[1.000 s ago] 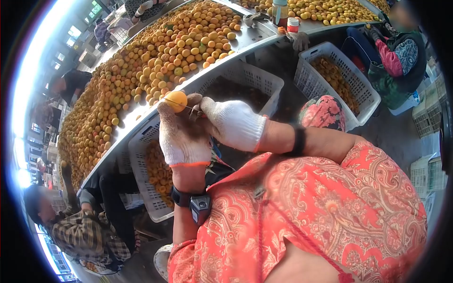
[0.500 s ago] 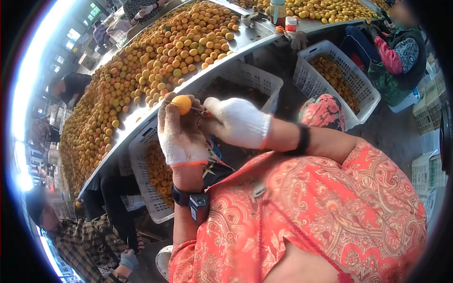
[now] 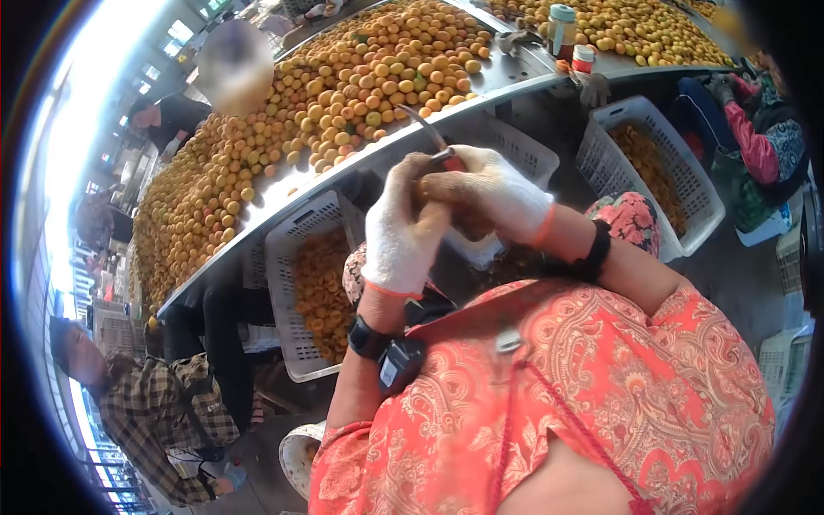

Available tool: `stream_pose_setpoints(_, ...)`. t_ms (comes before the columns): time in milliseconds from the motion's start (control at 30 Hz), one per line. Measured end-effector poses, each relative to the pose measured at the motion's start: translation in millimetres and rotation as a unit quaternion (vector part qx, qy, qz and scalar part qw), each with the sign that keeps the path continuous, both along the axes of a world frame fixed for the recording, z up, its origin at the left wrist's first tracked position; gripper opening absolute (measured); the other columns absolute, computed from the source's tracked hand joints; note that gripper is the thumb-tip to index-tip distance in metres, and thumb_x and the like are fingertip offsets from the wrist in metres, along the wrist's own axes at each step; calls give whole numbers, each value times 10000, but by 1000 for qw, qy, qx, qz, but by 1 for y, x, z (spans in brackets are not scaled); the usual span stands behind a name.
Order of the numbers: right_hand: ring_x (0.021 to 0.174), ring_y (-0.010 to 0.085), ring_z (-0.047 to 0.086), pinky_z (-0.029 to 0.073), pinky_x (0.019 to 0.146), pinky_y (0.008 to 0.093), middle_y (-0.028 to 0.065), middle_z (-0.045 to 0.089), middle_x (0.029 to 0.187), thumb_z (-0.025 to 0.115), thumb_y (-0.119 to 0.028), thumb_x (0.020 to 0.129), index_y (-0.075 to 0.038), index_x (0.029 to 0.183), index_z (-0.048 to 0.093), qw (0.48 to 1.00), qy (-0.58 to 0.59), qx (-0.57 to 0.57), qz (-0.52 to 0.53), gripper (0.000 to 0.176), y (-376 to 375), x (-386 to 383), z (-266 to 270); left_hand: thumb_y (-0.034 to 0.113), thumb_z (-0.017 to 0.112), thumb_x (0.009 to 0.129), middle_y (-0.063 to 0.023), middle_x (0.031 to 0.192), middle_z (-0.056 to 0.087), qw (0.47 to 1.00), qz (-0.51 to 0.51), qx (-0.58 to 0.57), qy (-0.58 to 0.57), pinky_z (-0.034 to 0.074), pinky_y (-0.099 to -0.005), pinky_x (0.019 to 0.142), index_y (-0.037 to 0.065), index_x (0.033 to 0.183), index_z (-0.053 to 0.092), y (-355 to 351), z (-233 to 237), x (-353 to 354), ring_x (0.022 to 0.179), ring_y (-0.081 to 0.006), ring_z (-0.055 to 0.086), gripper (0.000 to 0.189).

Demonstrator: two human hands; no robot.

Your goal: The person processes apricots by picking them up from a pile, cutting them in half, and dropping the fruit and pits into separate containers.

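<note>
My left hand (image 3: 405,227), in a white glove with brown-stained fingers, is closed and pressed against the other hand; what its fingers hold is hidden. My right hand (image 3: 498,190), gloved the same way, is wrapped round a knife with a red handle. The knife's curved blade (image 3: 427,130) points up and left, over the edge of the metal table (image 3: 343,168). Both hands are above the gap between two white crates. Orange-yellow fruits (image 3: 343,99) lie heaped on the table beyond them.
One white crate (image 3: 299,356) of split fruit stands left of my hands, another (image 3: 697,190) on the right. A jar (image 3: 561,33), a red-and-white container (image 3: 583,58) and gloves (image 3: 590,89) are at the table edge. A person in checked clothing (image 3: 163,421) is at lower left.
The single fruit at my left fingertips no longer shows. My hands have come together, and the knife's curved blade now shows above them. The view has shifted, so the surroundings appear further right.
</note>
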State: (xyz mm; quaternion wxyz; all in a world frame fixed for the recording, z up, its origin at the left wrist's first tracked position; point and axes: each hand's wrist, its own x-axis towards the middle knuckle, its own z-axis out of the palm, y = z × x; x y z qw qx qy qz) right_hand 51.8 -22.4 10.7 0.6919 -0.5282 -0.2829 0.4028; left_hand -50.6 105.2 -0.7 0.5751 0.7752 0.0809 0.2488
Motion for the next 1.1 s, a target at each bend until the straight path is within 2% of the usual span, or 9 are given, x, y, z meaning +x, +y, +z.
stream_pose_setpoints(133,462,28,449,319,379,212,-21,567,706,654,-320,923,-42,1020,612,996,-54,-64,19,297,1,3,1,55,618,834,-173,980,679,997,10,72,11,554,-346,772,26,1218,553,5,-1,-2,884,-254,695,390)
stream_pose_setpoints(167,481,31,467,338,394,208,-23,570,717,654,-310,923,-42,1031,607,999,-22,-38,32,293,4,2,0,1,560,860,-98,1007,635,992,7,122,16,508,-251,628,4,1249,527,1,9,-8,719,-108,599,390)
stream_pose_setpoints(267,531,43,516,389,434,198,-28,574,731,644,-271,926,-44,1053,596,999,-3,21,49,265,9,6,-9,12,562,833,-151,1037,643,992,5,119,-34,515,-328,866,-4,1245,526,4,1,-7,980,-211,632,414)
stream_pose_setpoints(333,527,41,516,399,435,196,-34,574,731,625,-250,937,-53,1063,590,999,44,19,-9,237,10,-11,3,37,575,833,-154,1039,642,991,2,121,-56,517,-319,850,-11,1232,524,5,-2,-8,960,-200,630,405)
stream_pose_setpoints(500,450,5,442,317,367,158,-54,523,689,573,-225,961,-80,1014,576,1000,25,-14,-5,154,13,-10,1,66,518,930,-65,992,624,979,-72,-177,-72,507,-249,741,8,1216,526,3,-8,-15,896,-112,608,291)
stream_pose_setpoints(633,525,44,528,385,413,159,-8,596,783,550,-203,956,-59,1073,585,993,53,65,-77,189,37,-27,-3,21,482,853,-78,807,597,863,-129,-477,-106,312,-218,397,49,1083,562,14,5,-39,476,-96,438,245)
stream_pose_setpoints(867,475,41,460,332,381,177,0,567,734,563,-249,956,-54,1099,585,995,28,60,73,243,51,-20,5,111,474,954,-52,757,561,846,50,-523,-89,330,-204,401,109,1024,549,27,2,-61,472,-94,432,103)
stream_pose_setpoints(1000,458,29,412,285,377,184,-12,564,737,580,-261,977,-49,1137,592,996,-83,33,17,266,61,-42,12,183,508,969,-40,758,536,835,126,-529,-81,348,-252,402,121,1012,539,36,-1,-70,484,-96,424,82)
stream_pose_setpoints(1100,747,37,551,416,607,161,0,618,941,564,-147,981,-32,1181,611,993,-83,84,-30,236,79,-28,-16,247,552,965,-39,769,537,836,126,-531,-58,382,-264,417,121,1048,552,31,2,-72,507,-115,460,151)
